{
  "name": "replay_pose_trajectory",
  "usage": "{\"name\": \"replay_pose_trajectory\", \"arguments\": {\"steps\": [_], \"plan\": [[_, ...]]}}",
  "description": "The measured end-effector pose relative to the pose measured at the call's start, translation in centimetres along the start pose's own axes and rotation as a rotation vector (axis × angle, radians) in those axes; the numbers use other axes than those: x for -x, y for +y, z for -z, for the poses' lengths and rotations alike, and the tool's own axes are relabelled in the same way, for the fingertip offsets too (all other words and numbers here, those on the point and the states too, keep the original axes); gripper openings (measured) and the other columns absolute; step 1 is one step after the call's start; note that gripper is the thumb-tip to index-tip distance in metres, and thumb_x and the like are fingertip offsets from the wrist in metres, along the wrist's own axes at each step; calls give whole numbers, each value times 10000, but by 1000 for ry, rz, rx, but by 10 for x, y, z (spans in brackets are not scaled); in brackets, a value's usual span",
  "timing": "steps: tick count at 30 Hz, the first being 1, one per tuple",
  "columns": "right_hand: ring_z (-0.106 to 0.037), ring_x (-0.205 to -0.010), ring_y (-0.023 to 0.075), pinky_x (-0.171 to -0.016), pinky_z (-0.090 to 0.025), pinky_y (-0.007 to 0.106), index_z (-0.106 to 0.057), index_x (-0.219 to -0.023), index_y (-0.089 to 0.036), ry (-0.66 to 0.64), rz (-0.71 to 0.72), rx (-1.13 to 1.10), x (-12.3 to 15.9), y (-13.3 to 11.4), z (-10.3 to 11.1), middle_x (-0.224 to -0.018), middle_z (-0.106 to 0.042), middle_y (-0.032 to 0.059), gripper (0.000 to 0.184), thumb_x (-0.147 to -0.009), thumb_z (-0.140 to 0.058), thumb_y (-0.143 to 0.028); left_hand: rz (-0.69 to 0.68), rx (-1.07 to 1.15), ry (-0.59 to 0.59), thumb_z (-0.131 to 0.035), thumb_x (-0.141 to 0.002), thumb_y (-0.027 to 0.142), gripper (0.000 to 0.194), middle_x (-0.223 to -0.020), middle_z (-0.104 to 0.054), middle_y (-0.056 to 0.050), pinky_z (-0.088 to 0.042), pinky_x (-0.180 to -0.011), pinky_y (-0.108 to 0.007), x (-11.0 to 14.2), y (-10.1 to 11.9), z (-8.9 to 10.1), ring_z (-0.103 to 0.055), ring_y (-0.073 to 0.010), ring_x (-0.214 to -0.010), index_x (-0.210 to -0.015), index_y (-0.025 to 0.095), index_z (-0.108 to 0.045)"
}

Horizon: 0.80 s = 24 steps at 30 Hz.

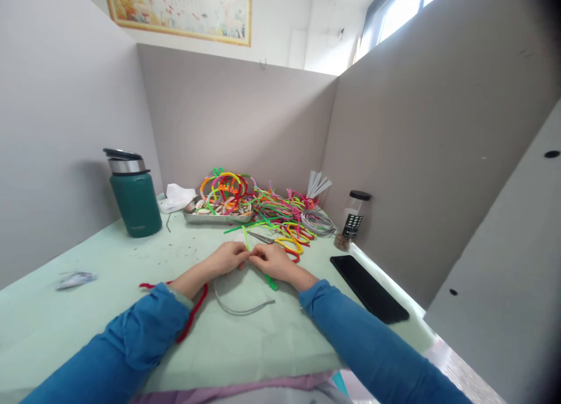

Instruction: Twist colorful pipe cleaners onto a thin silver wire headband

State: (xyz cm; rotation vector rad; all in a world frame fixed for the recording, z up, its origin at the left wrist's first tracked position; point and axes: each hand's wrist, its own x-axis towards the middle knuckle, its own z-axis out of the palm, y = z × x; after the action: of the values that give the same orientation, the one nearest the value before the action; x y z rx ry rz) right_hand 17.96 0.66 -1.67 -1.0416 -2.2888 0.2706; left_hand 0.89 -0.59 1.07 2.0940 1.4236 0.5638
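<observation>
1. The left hand (228, 258) and the right hand (274, 261) meet fingertip to fingertip, both pinched shut on one green pipe cleaner (258, 262).
2. Its long axis runs diagonally: the far end points away and left above the fingers, and the near end sticks out under the right hand, pointing toward the person and right.
3. Just below both hands lies one grey headband (239, 306), a curved arc open to the right, flat on the tabletop (263, 345).
4. Under the left wrist runs one red pipe cleaner (193, 313), reaching left and toward the person.
5. Just beyond the right hand lies one pair of scissors (280, 240) with yellow handles.
6. Farther out sit a heap of coloured pipe cleaners (280, 211), too many to count, and one metal tray (217, 218).
7. Well left of the left hand stands one green flask (135, 196); right of the right hand are one black phone (368, 287) and one jar (353, 220).
</observation>
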Motion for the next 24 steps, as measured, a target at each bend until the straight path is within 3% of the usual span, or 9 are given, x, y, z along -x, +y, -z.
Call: {"name": "replay_pose_trajectory", "arguments": {"steps": [24], "plan": [[-452, -558, 82, -504, -231, 200, -602, -766, -174, -2, 14, 1, 0, 2, -1, -635, -574, -24, 181, -795, -504, -323, -22, -20, 7, -382, -752, 509, 384, -483, -464, 27, -289, -348, -191, 2, 4, 2, -391, -79, -350, -598, 171, -478]]}}
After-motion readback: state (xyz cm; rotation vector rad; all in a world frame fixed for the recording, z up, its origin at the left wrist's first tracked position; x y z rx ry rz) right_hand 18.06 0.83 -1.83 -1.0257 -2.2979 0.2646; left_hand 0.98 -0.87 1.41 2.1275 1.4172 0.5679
